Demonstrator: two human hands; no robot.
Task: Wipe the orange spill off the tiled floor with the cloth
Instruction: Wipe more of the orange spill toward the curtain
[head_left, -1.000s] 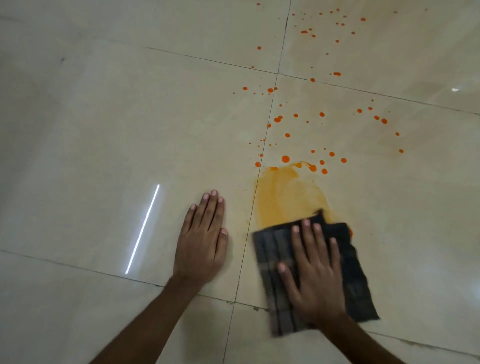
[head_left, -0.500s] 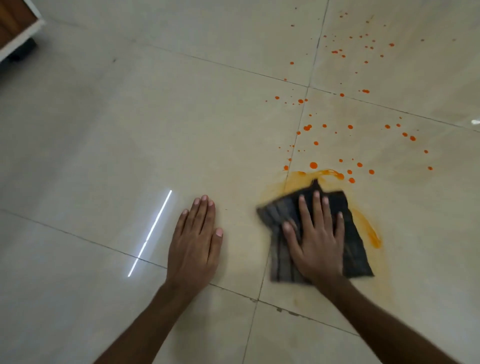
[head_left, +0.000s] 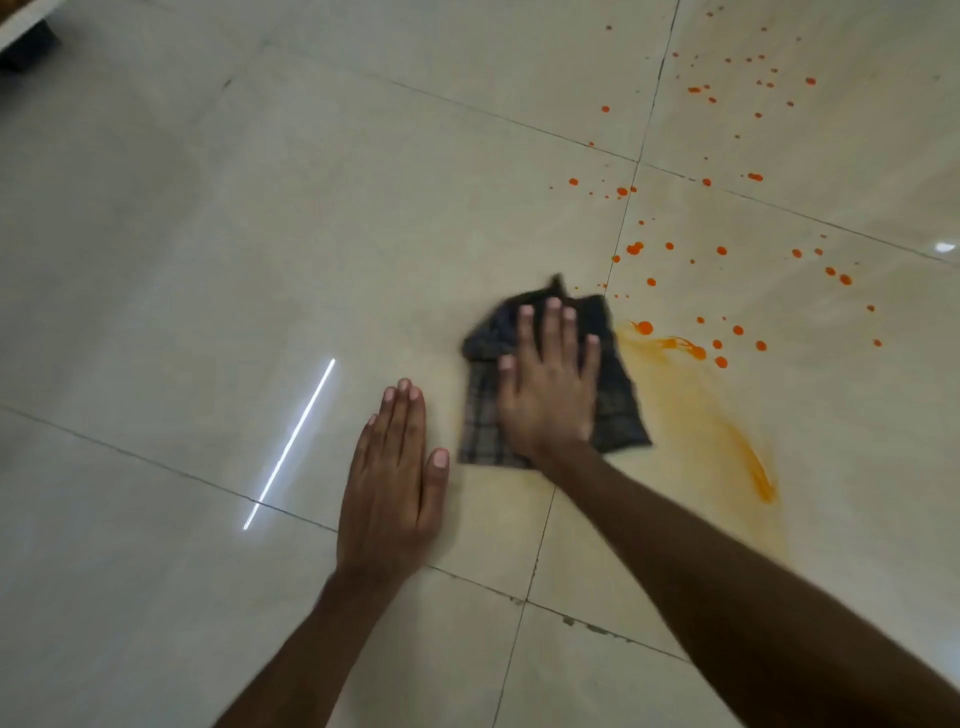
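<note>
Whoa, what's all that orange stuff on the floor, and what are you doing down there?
A person is cleaning an orange spill off the tiled floor. The right hand presses a dark checked cloth flat on the tiles, and the left hand rests flat on the floor beside it. A streaky orange smear lies just right of the cloth, and many small orange drops beyond it are not yet wiped.

- Glossy beige tiled floor (head_left: 260, 234), crossed by thin dark grout lines, marked with a white streak of reflected light (head_left: 291, 441).
- Dark checked cloth (head_left: 618, 410), spread across a grout line, pressed flat under the right hand (head_left: 550, 395).
- Smeared orange spill (head_left: 753, 467) just right of the cloth.
- Small orange droplets (head_left: 722, 251) scattered beyond.
- Left hand (head_left: 395, 478) flat on the tile beside the cloth.
</note>
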